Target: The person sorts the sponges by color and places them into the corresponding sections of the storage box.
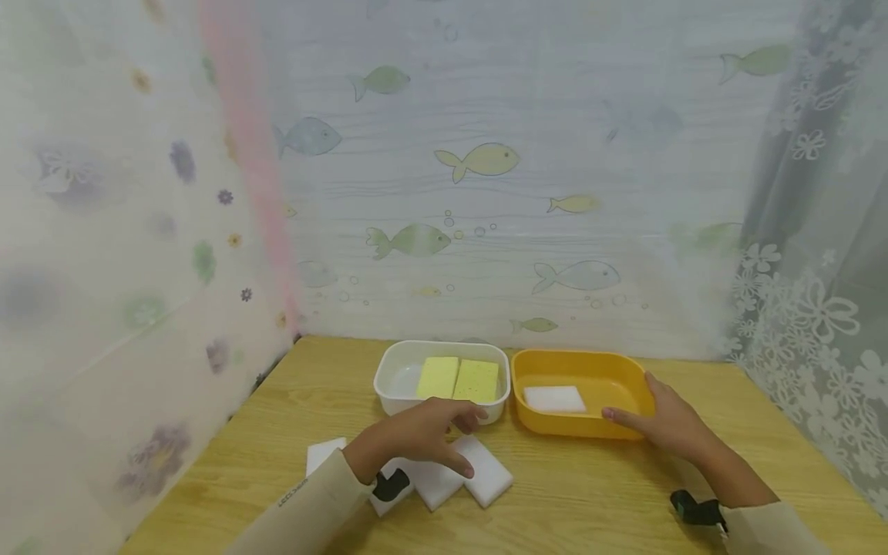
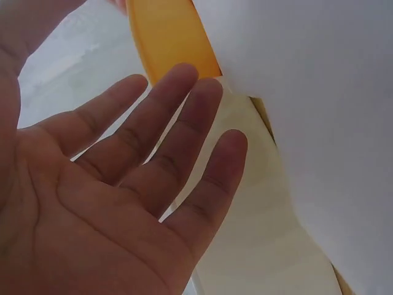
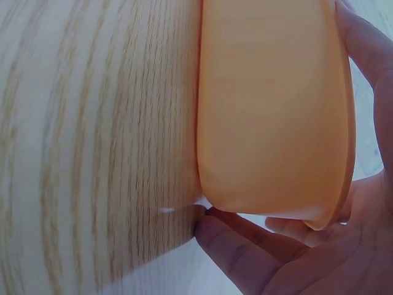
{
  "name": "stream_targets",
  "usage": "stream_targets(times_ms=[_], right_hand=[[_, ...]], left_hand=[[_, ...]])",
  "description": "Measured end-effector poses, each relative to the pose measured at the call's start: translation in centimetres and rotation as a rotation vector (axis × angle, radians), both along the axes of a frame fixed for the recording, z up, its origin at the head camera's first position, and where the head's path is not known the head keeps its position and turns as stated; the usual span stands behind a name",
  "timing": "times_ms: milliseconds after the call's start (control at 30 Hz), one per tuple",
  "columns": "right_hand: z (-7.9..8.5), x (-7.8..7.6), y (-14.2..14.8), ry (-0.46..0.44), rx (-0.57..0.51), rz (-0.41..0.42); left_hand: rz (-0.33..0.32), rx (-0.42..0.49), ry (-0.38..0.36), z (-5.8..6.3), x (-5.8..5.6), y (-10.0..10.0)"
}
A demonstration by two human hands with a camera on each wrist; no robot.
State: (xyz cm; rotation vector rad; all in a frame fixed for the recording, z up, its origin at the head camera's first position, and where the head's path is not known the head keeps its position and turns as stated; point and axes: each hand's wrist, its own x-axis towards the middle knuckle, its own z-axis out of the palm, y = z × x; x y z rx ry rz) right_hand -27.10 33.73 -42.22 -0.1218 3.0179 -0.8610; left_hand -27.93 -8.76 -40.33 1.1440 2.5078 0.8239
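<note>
My left hand [image 1: 426,435] hovers over several white sponges [image 1: 489,479] on the table, its thumb spread from the fingers. The left wrist view has its palm empty and its fingers [image 2: 215,178] nearly straight. At the other side my right hand [image 1: 669,424] holds the right end of an orange plastic container [image 1: 624,381]. Its thumb lies over the front rim, with fingers [image 3: 236,246] around the end wall. Inside that container lies one white sponge [image 1: 553,398]. A white container [image 1: 395,385] beside it holds two yellow sponges [image 1: 438,374], partly behind my left hand.
The wooden table [image 1: 576,493] runs back to a curtain [image 1: 486,270] printed with fish. A flowered curtain [image 1: 173,293] hangs along the left side, and a sheer white-flowered one [image 1: 822,331] on the right. Both containers stand side by side near the back edge.
</note>
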Motion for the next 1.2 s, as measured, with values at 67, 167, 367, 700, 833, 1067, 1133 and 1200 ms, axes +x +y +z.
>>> stream_targets(times_ms=[67,167,367,700,833,1067,1133,1200], right_hand=[[0.0,-0.1,0.1,0.0,-0.002,0.001],[-0.2,-0.1,0.2,0.001,-0.009,0.005],[-0.3,-0.1,0.2,-0.004,-0.019,0.005],[-0.3,-0.3,0.0,-0.006,-0.033,0.008],[-0.2,-0.1,0.0,-0.001,-0.037,0.01],[-0.1,0.0,0.0,-0.003,-0.006,0.009],[-0.1,-0.1,0.0,-0.003,-0.004,0.011],[-0.1,0.0,0.0,-0.003,-0.006,0.013]], left_hand=[[-0.003,-0.014,0.002,0.0,0.0,0.0],[-0.006,-0.028,0.005,-0.2,0.0,0.2],[-0.01,-0.049,0.079,-0.7,0.0,0.6],[-0.016,-0.094,0.193,-1.0,0.4,1.1],[-0.009,-0.123,0.201,-0.7,0.5,1.0],[-0.036,-0.146,0.216,-0.9,0.1,0.9],[-0.049,-0.144,0.22,-1.1,-0.1,0.9],[-0.059,-0.147,0.236,-1.4,-0.2,0.9]])
